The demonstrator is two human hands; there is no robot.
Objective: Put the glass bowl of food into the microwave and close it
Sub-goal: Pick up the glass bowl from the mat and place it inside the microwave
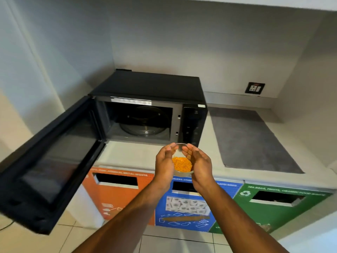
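Observation:
A small glass bowl (182,166) with orange shredded food is cupped between both hands, in the air over the counter's front edge. My left hand (164,164) wraps its left side and my right hand (199,165) wraps its right side. The black microwave (155,88) stands on the counter just beyond, at the left. Its door (49,161) swings wide open to the left, and the glass turntable (144,130) shows inside the cavity, which holds nothing else.
A grey mat (251,141) lies on the counter (131,156) to the right of the microwave. A wall socket (254,88) sits at the back right. Below the counter are orange (116,196), blue (182,205) and green (269,207) waste bin fronts with slots.

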